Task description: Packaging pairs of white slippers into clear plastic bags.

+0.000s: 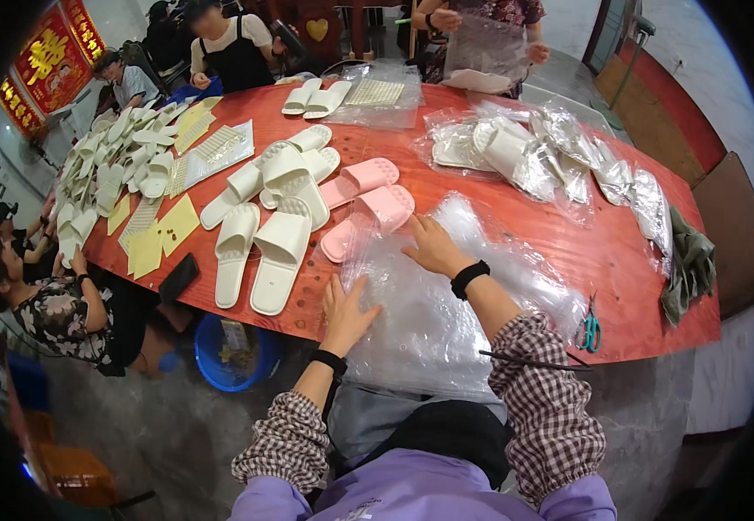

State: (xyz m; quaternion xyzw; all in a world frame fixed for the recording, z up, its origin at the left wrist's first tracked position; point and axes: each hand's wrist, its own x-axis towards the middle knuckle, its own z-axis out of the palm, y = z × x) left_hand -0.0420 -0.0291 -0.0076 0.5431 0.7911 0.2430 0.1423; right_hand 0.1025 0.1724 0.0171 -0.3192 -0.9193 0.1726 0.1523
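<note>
Both hands, left (345, 314) and right (433, 247), lie flat, fingers apart, on the bags (429, 321); next, seemingly, peel one off for the pink slippers (366, 208).

A stack of clear plastic bags (446, 295) lies flat on the red bench (620, 252), crinkled and glossy, spilling over the near edge toward me. My hands rest on it. At eleven o'clock from the stack, touching its far corner, a pair of pink slippers (364, 204) lies sole-down, side by side.
</note>
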